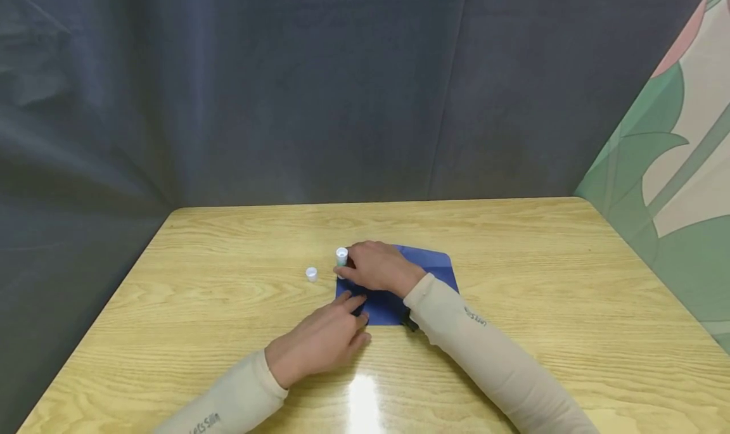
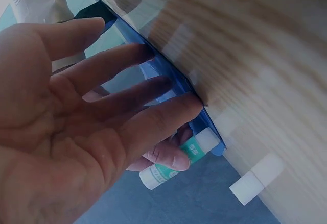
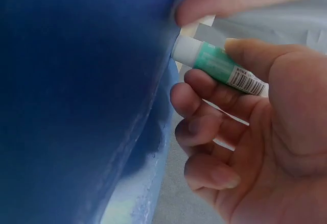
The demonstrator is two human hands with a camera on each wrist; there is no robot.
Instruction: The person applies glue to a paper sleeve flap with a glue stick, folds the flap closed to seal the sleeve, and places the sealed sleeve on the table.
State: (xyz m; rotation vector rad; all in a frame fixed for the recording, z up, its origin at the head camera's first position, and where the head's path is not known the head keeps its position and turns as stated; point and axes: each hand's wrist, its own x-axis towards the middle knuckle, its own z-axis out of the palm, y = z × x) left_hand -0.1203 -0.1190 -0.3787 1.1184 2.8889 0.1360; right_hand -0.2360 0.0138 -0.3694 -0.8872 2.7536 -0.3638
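Note:
My right hand grips a glue stick with a green label and a barcode, thumb on one side and fingers on the other. The stick's white end meets the edge of a blue paper envelope in the right wrist view. Fingers spread, my left hand rests its fingertips on the envelope's near left part. In the left wrist view those fingers are nearly straight, with nothing in the palm. The right hand and forearm hide part of the envelope.
A small white cap stands on the wooden table, left of the glue stick. Dark cloth hangs behind the table and along its left side. At the right is a cloth with a leaf pattern. A small dark item shows under the right wrist.

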